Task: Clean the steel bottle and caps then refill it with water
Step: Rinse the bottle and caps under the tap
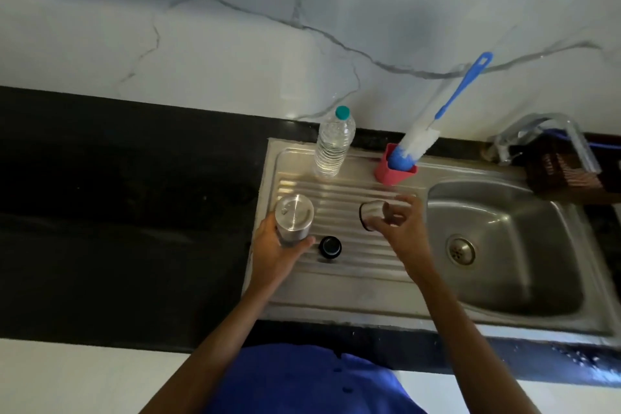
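In the head view, a steel bottle (293, 219) is gripped by the left hand (276, 250) above the ribbed draining board (349, 239) of a steel sink unit. The fingers and thumb are curled round the lower part of the bottle's body, so that the bottle rises above and beyond the hand, and its flat round steel end is turned up toward the camera. A steel cap (373, 214) is held by the right hand (398, 229) over the same draining board, to the right of the bottle and well apart from it. The cap is pinched between thumb and fingertips; it lies on its side just beyond the fingers, at the hand's upper left. A small black cap (330, 246) rests on the draining board between the two hands, just beside the left thumb. Further back, a clear plastic bottle (332, 145) with a teal lid is seen standing upright. To its right, a blue-handled bottle brush (423, 140) is leaned in a pink holder (389, 170). The sink basin (504, 245) lies to the right, with a tap (551, 135) behind it.
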Demonstrator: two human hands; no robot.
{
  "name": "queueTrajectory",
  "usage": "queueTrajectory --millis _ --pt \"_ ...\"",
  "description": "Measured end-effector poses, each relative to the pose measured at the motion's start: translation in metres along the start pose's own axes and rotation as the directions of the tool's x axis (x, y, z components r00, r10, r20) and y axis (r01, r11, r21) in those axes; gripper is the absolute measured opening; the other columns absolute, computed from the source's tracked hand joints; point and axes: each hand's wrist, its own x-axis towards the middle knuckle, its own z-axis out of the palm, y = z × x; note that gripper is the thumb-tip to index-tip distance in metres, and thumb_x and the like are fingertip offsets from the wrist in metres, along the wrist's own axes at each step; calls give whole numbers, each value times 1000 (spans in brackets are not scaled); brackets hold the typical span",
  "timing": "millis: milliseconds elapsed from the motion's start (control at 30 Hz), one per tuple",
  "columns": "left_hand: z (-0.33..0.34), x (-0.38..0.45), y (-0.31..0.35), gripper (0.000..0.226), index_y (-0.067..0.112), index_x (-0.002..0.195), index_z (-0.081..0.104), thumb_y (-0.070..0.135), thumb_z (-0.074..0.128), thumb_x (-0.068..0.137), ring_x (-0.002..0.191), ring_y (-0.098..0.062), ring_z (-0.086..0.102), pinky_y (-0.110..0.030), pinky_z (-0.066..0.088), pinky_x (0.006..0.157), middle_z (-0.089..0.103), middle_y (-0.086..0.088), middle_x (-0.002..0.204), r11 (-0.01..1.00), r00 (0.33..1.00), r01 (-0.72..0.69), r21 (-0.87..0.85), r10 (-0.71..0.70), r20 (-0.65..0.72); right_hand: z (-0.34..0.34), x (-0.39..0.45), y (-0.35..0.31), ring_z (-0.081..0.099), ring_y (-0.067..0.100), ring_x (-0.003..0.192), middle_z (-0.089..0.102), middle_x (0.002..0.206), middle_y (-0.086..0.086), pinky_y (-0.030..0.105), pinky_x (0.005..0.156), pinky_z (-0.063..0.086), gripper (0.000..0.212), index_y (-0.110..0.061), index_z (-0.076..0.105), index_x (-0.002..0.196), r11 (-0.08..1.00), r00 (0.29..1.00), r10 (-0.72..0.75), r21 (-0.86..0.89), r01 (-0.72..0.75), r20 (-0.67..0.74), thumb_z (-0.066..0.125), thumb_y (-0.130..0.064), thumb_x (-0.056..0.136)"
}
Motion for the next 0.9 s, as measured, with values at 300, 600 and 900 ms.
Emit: queueTrajectory --millis 300,600,900 --pt "-9 6 4 71 17 131 64 22 98 69 108 -8 68 -5 50 81 72 3 117 999 998 15 47 -18 55 10 -8 78 65 30 95 63 111 11 35 80 54 62 -12 63 126 741 977 -128 -639 208 169 75 -43 74" --pt "-14 2 11 66 24 124 62 19 98 69 100 6 68 -6 51 79 71 8 113 995 998 3 97 -9 59 -8 -15 0 67 14 92 68 101 -4 38 82 58 25 -16 67 111 823 960 -279 -521 226 -25 75 -26 89" --pt "-47 -12 74 57 28 113 70 28 100 64 98 10 69 -11 56 83 75 17 104 994 993 -104 46 106 -48 3 -25 -31 70 3 79 75 86 -9 10 71 51 7 -16 76 93 883 952 -290 -354 306 100 75 -11 88"
